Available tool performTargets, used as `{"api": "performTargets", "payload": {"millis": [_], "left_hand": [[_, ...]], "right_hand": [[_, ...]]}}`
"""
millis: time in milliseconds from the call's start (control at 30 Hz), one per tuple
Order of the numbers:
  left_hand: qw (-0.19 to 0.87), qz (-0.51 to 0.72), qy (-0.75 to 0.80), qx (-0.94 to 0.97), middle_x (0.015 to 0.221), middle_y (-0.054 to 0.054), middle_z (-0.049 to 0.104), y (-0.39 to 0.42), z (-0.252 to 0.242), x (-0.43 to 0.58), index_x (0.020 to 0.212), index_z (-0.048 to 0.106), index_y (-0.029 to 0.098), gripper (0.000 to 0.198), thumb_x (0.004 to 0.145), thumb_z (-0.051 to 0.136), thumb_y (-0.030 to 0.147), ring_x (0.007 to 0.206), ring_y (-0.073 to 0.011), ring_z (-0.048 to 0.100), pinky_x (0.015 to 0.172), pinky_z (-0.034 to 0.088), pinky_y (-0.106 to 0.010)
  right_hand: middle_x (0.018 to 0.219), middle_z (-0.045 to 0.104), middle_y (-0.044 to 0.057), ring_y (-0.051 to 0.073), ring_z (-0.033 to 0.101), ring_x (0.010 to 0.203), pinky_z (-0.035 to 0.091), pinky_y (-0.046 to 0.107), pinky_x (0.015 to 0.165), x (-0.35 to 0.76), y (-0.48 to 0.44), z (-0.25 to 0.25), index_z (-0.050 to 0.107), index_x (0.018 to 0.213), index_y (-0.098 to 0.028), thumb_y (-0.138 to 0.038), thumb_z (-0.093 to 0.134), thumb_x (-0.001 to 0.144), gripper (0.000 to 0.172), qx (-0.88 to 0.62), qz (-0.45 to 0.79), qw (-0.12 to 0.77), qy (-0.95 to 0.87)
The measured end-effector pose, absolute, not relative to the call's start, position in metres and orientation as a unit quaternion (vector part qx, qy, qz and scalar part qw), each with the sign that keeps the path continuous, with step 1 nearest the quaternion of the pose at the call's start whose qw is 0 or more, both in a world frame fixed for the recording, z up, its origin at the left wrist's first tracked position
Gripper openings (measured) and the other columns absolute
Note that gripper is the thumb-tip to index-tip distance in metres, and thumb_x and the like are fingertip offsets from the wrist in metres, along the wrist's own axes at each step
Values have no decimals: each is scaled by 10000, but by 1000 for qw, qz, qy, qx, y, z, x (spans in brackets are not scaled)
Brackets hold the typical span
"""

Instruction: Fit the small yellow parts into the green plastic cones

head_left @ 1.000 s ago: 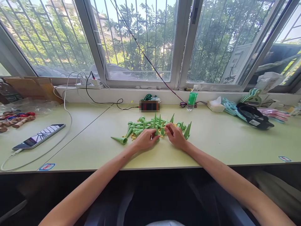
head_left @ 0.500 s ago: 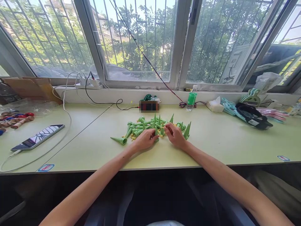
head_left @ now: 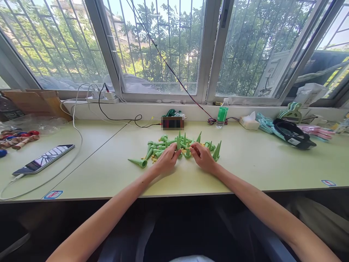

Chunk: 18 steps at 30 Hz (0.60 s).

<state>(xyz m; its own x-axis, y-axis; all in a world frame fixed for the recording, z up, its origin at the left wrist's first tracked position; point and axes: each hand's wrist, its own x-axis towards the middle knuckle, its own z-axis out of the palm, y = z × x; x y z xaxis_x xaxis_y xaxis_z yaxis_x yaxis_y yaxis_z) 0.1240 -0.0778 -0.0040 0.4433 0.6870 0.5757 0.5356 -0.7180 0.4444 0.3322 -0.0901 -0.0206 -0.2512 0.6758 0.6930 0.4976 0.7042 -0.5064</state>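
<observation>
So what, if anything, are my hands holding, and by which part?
Left hand seems to hold a green cone near its base; right hand cannot be told.

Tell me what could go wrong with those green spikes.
The left hand or right hand might knock over the upright green spikes close by. The spike on its side, left of the pile, could roll if bumped.

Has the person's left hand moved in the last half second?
Yes, slightly: the left hand has shifted farther from the desk's front edge.
</observation>
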Motion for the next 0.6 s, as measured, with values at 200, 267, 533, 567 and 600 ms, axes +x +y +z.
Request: {"api": "performTargets", "payload": {"millis": [200, 267, 533, 567, 600], "left_hand": [[112, 404, 371, 828, 649, 26, 417, -77, -2, 124, 727, 310, 209, 268, 955, 441, 263, 582, -125, 375, 571, 303, -261], [111, 406, 372, 827, 645, 26, 422, -77, -1, 124, 727, 312, 208, 268, 954, 443, 262, 576, -122, 374, 570, 304, -259], [118, 417, 378, 818, 646, 27, 434, -76, -2, 123, 742, 322, 206, 256, 969, 419, 275, 580, -119, 408, 582, 323, -256], [116, 417, 381, 817, 641, 29, 424, -76, -2, 123, 739, 313, 207, 262, 969, 418, 276, 577, -118, 401, 580, 321, -256], [115, 416, 383, 817, 636, 31, 416, -75, -2, 123, 738, 308, 207, 266, 969, 417, 277, 573, -117, 394, 576, 318, -256]], "right_hand": [[554, 413, -73, 100, 352, 465, 288, 241, 527, 333, -90, -22, 522, 945, -202, -330, 441, 989, 158, -370, 91, 477, -792], [562, 416, -71, 101, 352, 470, 289, 241, 529, 332, -90, -22, 521, 942, -204, -335, 443, 988, 160, -370, 92, 475, -793], [564, 384, -75, 102, 345, 479, 289, 240, 529, 332, -93, -19, 527, 952, -203, -329, 441, 990, 157, -374, 108, 478, -787], [563, 384, -75, 102, 345, 479, 290, 241, 530, 332, -94, -18, 528, 951, -204, -330, 441, 989, 158, -374, 109, 478, -787], [564, 386, -74, 103, 345, 480, 292, 241, 531, 332, -94, -18, 529, 949, -204, -332, 442, 989, 160, -374, 109, 477, -788]]}}
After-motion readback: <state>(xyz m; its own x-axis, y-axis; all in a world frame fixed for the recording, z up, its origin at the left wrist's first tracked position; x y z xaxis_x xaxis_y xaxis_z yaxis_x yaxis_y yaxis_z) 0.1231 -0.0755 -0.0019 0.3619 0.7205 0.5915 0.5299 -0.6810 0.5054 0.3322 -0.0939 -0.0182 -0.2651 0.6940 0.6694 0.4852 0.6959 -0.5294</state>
